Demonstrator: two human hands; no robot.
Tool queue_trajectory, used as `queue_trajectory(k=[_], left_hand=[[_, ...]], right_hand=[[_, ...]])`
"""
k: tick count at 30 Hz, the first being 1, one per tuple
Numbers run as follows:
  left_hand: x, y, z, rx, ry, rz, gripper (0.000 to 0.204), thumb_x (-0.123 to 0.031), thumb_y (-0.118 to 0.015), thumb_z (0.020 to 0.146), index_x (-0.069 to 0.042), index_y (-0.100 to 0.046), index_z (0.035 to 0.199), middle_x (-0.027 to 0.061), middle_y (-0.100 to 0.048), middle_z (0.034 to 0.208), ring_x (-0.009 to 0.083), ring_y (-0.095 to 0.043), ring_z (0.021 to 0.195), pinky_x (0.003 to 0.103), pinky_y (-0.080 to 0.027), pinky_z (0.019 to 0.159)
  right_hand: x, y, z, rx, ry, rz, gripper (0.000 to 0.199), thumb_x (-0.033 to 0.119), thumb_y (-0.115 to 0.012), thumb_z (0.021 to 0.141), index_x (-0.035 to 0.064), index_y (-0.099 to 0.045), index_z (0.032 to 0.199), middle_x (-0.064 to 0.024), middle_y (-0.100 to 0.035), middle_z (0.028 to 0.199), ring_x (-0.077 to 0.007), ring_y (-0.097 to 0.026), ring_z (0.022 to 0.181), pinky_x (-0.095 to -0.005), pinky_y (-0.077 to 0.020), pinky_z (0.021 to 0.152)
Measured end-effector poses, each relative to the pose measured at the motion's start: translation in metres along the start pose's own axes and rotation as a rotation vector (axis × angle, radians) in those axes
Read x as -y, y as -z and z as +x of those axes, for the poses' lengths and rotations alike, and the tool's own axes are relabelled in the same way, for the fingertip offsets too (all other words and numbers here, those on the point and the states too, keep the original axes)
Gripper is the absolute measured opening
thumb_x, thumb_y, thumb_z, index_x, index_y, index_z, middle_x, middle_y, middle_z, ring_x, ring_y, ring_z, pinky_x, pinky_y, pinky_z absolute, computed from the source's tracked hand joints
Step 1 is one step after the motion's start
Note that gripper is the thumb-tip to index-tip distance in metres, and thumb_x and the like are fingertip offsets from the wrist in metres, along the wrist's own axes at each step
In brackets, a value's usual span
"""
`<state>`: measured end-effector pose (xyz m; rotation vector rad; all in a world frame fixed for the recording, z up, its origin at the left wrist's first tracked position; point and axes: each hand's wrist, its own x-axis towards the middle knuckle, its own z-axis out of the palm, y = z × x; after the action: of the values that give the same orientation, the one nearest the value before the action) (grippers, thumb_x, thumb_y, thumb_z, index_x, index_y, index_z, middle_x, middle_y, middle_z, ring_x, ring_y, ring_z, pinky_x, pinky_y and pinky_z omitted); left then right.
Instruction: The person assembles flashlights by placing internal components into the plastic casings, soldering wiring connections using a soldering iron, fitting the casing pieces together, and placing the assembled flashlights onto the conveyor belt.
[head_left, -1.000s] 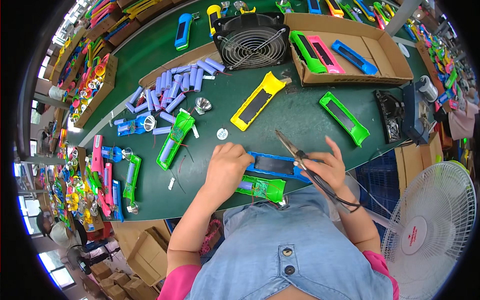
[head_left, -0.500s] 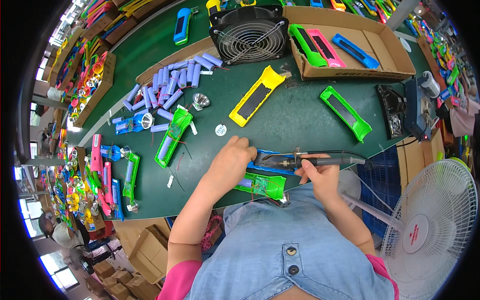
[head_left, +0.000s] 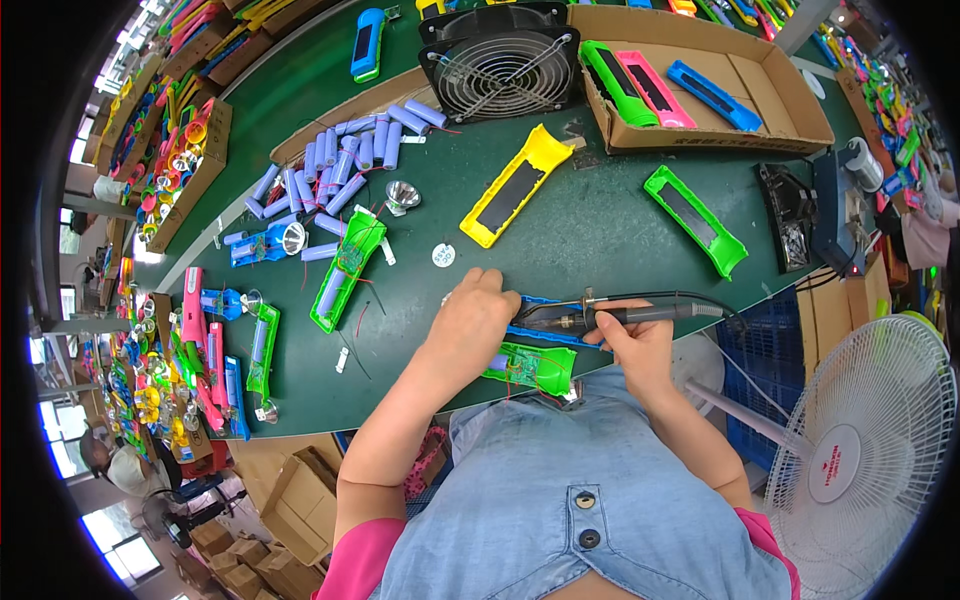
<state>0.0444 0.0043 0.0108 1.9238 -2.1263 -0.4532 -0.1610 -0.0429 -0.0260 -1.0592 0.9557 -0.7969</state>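
Note:
My right hand [head_left: 638,350] is closed round the dark handle of a soldering iron [head_left: 665,313] with a thin feed tube along its top. The iron's tip points left, into an open blue flashlight casing [head_left: 560,338] lying on the bench. At that casing's left end my left hand [head_left: 468,318] has its fingers bent and pressed together on it; the fingertips are partly hidden. Just nearer to me lies a green casing half [head_left: 548,370] with a circuit board, wires and a lilac battery cell, partly covered by my left hand. A reflector is at its right end.
A yellow casing half [head_left: 515,190] and a green one [head_left: 697,222] lie farther out. Lilac battery cells [head_left: 335,165] are piled at left, near a filled green casing [head_left: 348,272]. A black fan [head_left: 500,75], cardboard box [head_left: 715,140] and solder station [head_left: 835,215] stand behind; a white fan [head_left: 850,460] stands right.
The view has shifted slightly. Both hands stay at the blue casing, the left with its fingers a little farther along it, the soldering iron still inside.

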Motion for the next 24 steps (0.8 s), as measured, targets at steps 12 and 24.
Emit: queue_trajectory(k=[12, 24], left_hand=[[0.0, 0.005, 0.003, 0.011, -0.009, 0.059, 0.007, -0.002, -0.056, 0.064, -0.001, -0.062, 0.067, 0.0131, -0.052, 0.072, 0.0291, -0.052, 0.079, 0.036, -0.045, 0.067], [-0.008, -0.005, 0.006, -0.047, -0.058, 0.171, 0.006, -0.006, -0.055, 0.065, -0.003, -0.058, 0.063, 0.0119, -0.054, 0.074, 0.0274, -0.054, 0.079, 0.037, -0.045, 0.067]], right_hand=[[0.012, 0.021, -0.015, 0.022, 0.258, 0.057, 0.019, 0.003, -0.061, 0.081, -0.0017, -0.058, 0.099, -0.0125, -0.065, 0.086, -0.0172, -0.065, 0.069, -0.0257, -0.0511, 0.055], [-0.004, 0.042, -0.024, 0.087, 0.659, -0.817, 0.055, 0.012, -0.071, 0.072, 0.0056, -0.04, 0.117, -0.0089, -0.061, 0.11, -0.0317, -0.044, 0.12, -0.0531, -0.0153, 0.106]])
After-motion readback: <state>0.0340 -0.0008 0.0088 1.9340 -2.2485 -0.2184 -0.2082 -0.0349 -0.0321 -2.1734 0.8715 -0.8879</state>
